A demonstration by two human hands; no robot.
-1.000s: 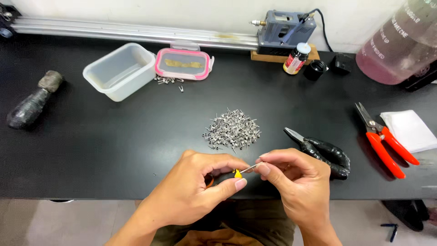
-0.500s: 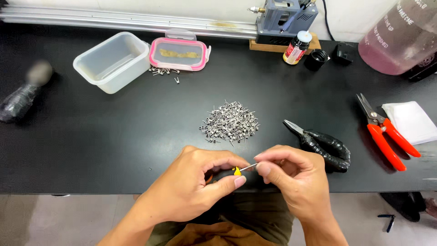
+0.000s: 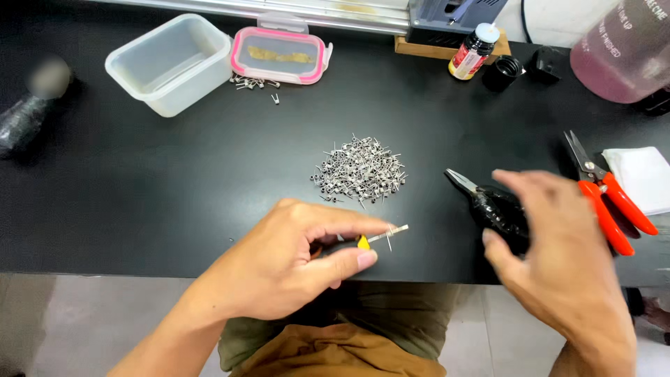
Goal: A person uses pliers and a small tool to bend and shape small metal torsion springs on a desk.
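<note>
Left hand [image 3: 279, 269] pinches a small yellow-handled tool [image 3: 377, 239] near the table's [image 3: 174, 195] front edge; right hand [image 3: 551, 244], fingers spread, hovers over black pliers [image 3: 492, 206], bare tabletop between them

So the whole setup sits on a matte black counter [image 3: 174, 181], pretty wide, running edge to edge across the view. Its front edge cuts straight along the bottom, and below it you can see a light grey tiled floor [image 3: 84, 328] with faint grout lines. Along the far side of the counter there's a long silver metal rail [image 3: 230, 8] lying flat, and right behind it a strip of white wall [image 3: 558, 24]. Lighting is soft and even, no hard shadows anywhere, just a slight dull sheen on the black surface.
</note>
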